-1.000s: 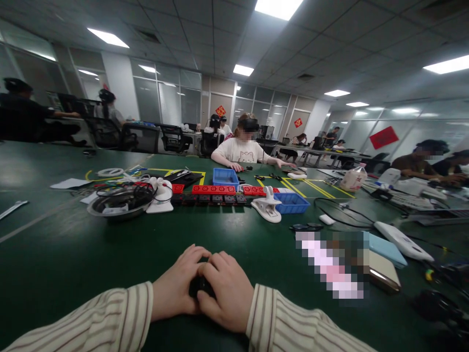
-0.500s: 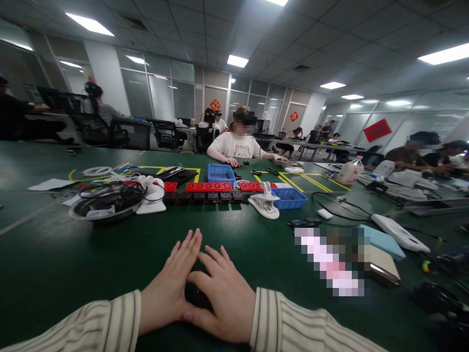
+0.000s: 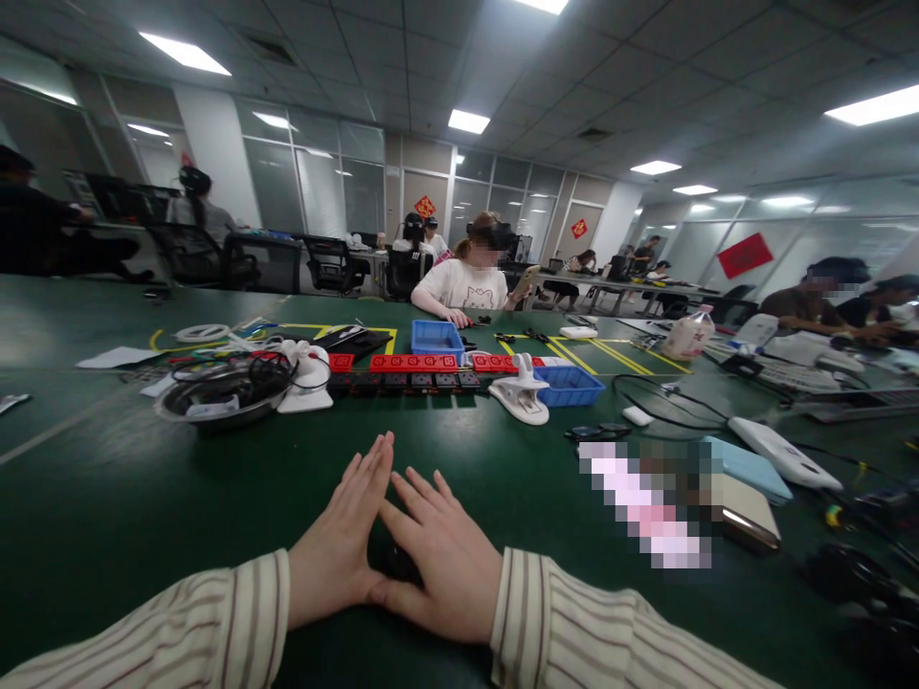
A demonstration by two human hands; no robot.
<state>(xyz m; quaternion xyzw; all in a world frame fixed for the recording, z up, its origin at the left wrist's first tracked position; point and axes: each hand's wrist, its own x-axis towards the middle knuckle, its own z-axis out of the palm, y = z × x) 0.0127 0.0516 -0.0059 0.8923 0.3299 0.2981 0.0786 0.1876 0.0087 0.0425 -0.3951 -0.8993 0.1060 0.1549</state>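
Hands cover dark object; orientation hidden.

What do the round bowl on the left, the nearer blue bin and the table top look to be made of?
Round bowl: likely metal, its rim shiny grey with bright glints. Nearer blue bin: likely moulded plastic, uniform matte blue with thin walls. Table top: dark green, smooth mat-like surface with a soft sheen from the ceiling lights; the exact material is unclear.
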